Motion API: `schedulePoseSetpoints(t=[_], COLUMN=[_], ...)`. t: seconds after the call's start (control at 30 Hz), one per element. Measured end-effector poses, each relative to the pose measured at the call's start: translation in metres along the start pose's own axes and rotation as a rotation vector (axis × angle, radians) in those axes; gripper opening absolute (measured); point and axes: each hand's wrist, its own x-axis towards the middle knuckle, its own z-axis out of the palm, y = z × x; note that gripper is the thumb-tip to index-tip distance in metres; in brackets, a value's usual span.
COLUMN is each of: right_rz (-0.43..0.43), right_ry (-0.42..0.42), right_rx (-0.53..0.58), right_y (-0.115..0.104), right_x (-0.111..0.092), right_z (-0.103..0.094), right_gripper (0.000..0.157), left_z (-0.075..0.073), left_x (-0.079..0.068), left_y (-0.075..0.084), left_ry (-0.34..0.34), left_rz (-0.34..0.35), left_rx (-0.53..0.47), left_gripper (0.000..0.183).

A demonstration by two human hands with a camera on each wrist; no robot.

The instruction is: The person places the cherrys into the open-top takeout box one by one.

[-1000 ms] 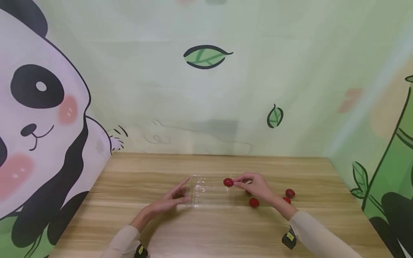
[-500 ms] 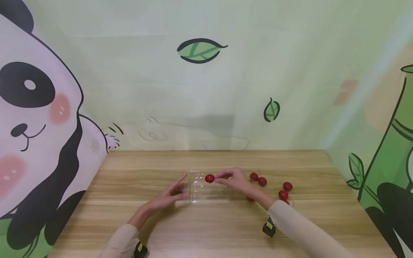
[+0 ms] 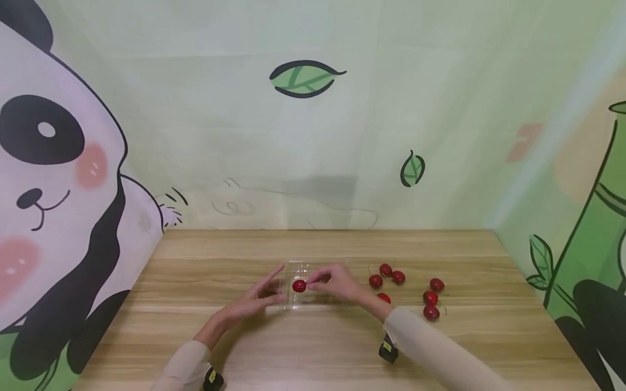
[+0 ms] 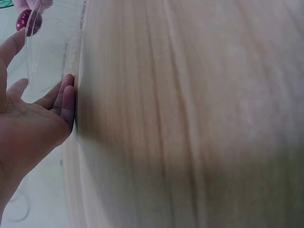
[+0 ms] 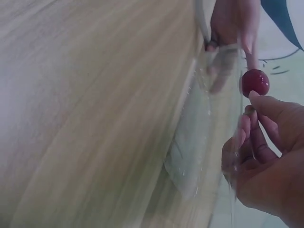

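Observation:
A clear plastic box sits on the table in the head view. My left hand rests against its left end, fingers fairly straight; in the left wrist view the same hand touches the box wall. Between thumb and fingertips, my right hand pinches a red cherry near the left end of the box. The right wrist view has this cherry at the tips of the right hand, around the box's rim; whether it touches the box, I cannot tell.
Several more red cherries with stems lie on the wooden table right of the box, among them one cherry nearest the front and another cherry furthest right. A printed panda backdrop stands behind the table.
My right hand has carried the pinched cherry leftward over the box and then lower, towards its left end. The left hand has stayed at the box. More of the loose cherries show now.

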Motion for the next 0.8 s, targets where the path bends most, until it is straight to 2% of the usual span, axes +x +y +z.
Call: schedulePoseSetpoints(t=[0.37, 0.53, 0.8], right_rz=[-0.038, -0.067, -0.078], right_ry=[-0.097, -0.112, -0.158], right_rx=[-0.108, -0.149, -0.155], right_y=[0.003, 0.003, 0.004], right_x=[0.008, 0.008, 0.007], right_z=[0.023, 0.025, 0.021], right_gripper=[0.007, 0.006, 0.01], left_z=[0.0, 0.001, 0.0], left_x=[0.002, 0.003, 0.002], left_y=[-0.002, -0.003, -0.002], left_ry=[0.015, 0.02, 0.022], left_rz=[-0.003, -0.002, -0.002], left_rx=[0.005, 0.01, 0.014], left_gripper=[0.081, 0.08, 0.082])
